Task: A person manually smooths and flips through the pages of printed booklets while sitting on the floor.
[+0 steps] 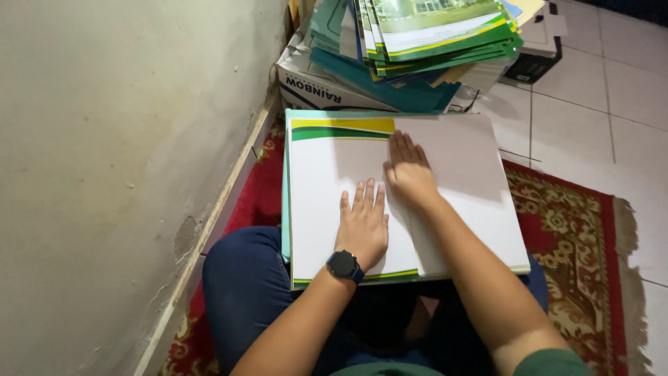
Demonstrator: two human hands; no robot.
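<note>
Lap: dark blue trousers (243, 292) at 6 o'clock, the person seated on the floor with knees spread; the stack of sheets rests across them.
Left hand: left hand (363, 224) lies flat, fingers straight and close together, palm down on the white sheet; grips nothing. A black wristwatch (344, 265) sits on the wrist.
Right hand: right hand (410, 174) lies flat, fingers extended toward 12 o'clock, pressed on the fold line between the white sheet and the grey flap; grips nothing. Just beside the left hand, at its 1 o'clock.
White sheet: large printed cover (327, 188), white with a yellow and green band along its far edge and a thin green line at its near edge; centre of view, atop a stack of like sheets.
Grey flap: plain pale panel (466, 167) at 3 o'clock of the hands, joined to the cover.
Stack of covers: green-edged printed pile (431, 35) at 12 o'clock, resting on a cardboard box (313, 87).
Rug: red patterned rug (570, 230) at 4 o'clock, over white floor tiles (591, 90).
Wall: pale plaster wall (104, 174) at 9 o'clock.
</note>
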